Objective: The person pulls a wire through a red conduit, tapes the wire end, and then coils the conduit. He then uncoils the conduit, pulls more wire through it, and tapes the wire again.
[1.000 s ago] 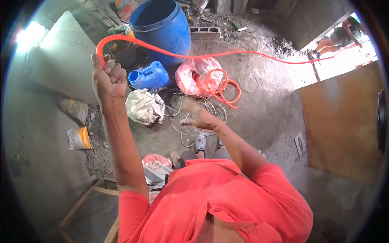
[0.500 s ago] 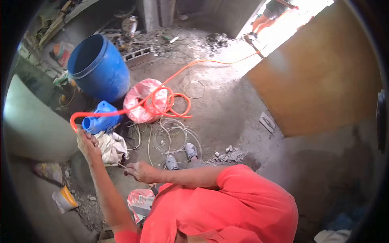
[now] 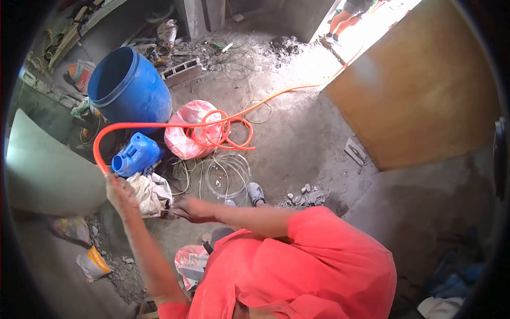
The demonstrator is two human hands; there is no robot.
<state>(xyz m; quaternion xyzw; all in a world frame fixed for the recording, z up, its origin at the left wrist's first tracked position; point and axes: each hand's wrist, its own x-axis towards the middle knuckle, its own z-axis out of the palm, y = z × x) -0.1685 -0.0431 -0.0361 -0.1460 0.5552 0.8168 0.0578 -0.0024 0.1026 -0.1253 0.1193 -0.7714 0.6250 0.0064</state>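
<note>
An orange hose (image 3: 154,125) arcs up and over into my left hand (image 3: 122,194), whose fingers are wrapped round it near the wall at left. Beyond that hand, the hose crosses a pink and white sack (image 3: 183,119), where several loops of it lie. My right hand (image 3: 195,210) is closed beside a crumpled cream cloth sack (image 3: 146,194); what its fingers hold is blurred. A blue jug (image 3: 139,154) lies tilted just past the cloth. Coils of thin clear tubing (image 3: 228,173) rest on the floor in front of my feet.
A large blue barrel (image 3: 141,93) leans beside a hollow block (image 3: 181,72). A brown board (image 3: 414,90) stands at right, with a trowel (image 3: 355,151) near its base. Rubble (image 3: 305,198) lies by my foot. Another person's legs (image 3: 342,22) show in the bright doorway.
The hose has lifted into a higher arc and its far stretch has shifted right. Both hands have moved slightly right. The thin pale piece at my right fingers no longer shows clearly.
</note>
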